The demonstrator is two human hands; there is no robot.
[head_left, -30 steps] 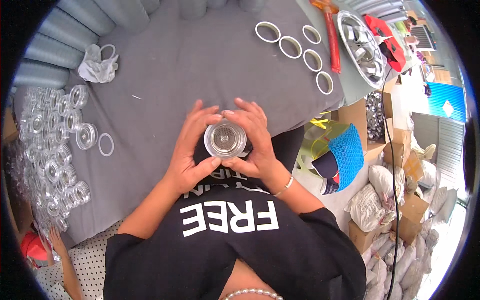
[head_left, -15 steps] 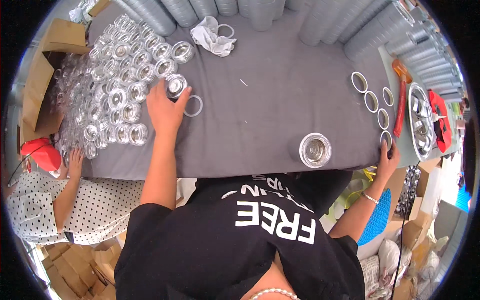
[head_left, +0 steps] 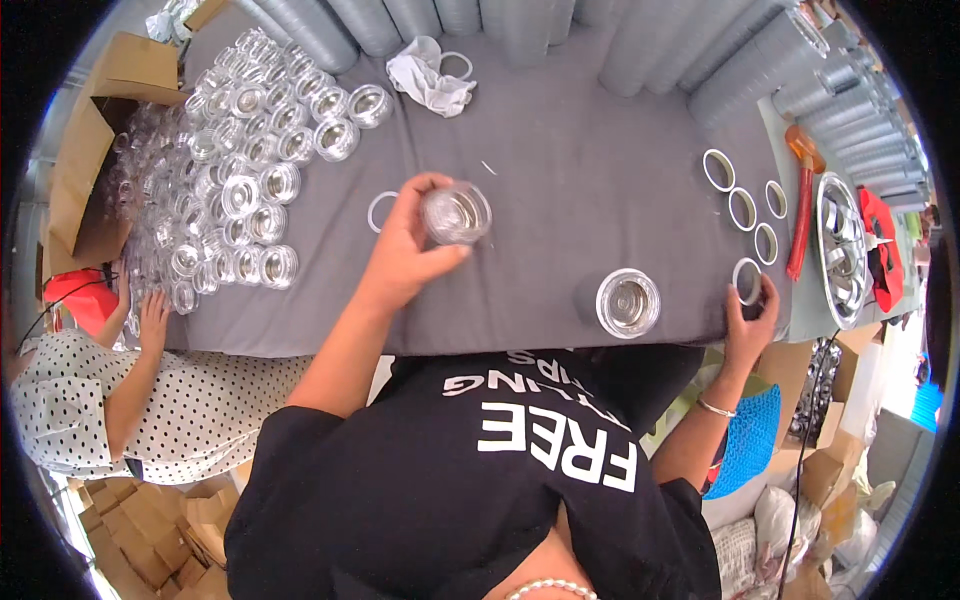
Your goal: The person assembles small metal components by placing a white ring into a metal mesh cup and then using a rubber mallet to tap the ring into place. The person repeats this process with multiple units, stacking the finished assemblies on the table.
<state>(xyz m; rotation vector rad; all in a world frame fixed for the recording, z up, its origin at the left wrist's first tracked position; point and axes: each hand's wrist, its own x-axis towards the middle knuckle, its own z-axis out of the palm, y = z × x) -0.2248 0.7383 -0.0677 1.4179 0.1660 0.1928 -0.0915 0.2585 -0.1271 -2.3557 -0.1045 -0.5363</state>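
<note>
My left hand (head_left: 405,240) grips a round clear glass jar (head_left: 458,213) by its side, raised over the middle of the dark cloth. Between the fingers of my right hand (head_left: 752,315) is a narrow silver-white ring (head_left: 747,281), tilted up near the right edge of the cloth. Another clear jar (head_left: 629,303) stands on the cloth just left of that hand. A thin pale ring (head_left: 383,211) lies behind my left hand, partly covered by it. Several white-rimmed rings (head_left: 742,208) lie loosely grouped beyond my right hand.
Many clear jars (head_left: 240,195) crowd the left, beside an open cardboard box (head_left: 75,180). A co-worker's hand (head_left: 152,318) rests by them. Grey stacked columns (head_left: 640,45) line the back. A white cloth (head_left: 430,80), red-handled tool (head_left: 801,220) and metal tray (head_left: 842,310) are also there.
My left hand has lifted a jar from the edge of the group and carried it right. My right hand has picked up the nearest ring and moved slightly left.
</note>
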